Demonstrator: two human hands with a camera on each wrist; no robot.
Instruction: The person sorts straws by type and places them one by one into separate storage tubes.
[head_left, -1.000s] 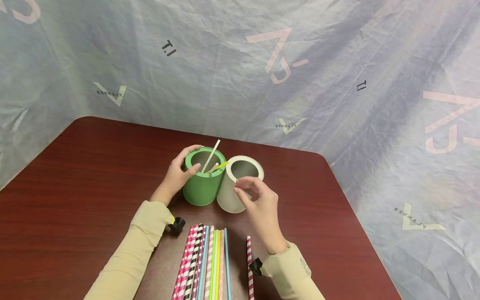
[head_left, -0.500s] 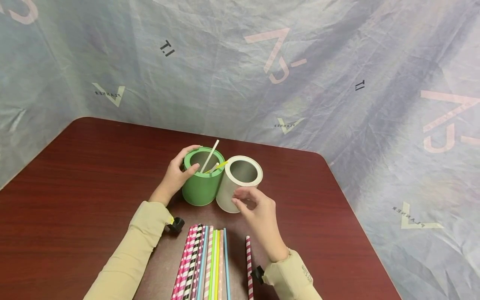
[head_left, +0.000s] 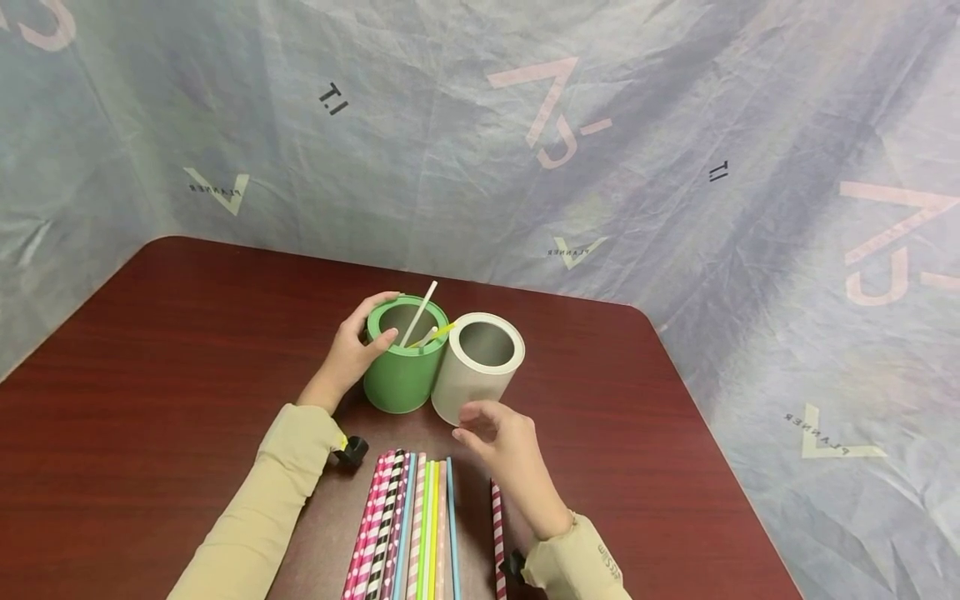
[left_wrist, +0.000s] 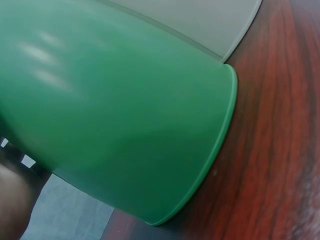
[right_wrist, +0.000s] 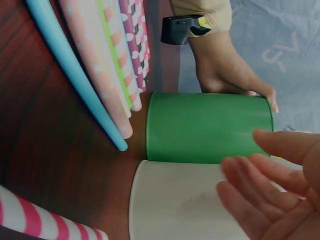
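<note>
My left hand grips the green can by its upper left side, the thumb lying over the rim. A white straw leans up out of that can, with a yellow straw and the end of another pale one beside it. Right against the can stands a cream can, with nothing visible inside its mouth. My right hand hovers in front of the cream can, fingers loosely curved and holding nothing. The right wrist view shows its fingers in front of both cans.
A row of several paper straws, striped, dotted and plain, lies on the dark red table before the cans. One red-striped straw lies apart, partly under my right wrist. A printed grey sheet hangs behind the table.
My right hand has come down and back toward me from the cream can's mouth to before its base. The left hand keeps its grip on the green can.
</note>
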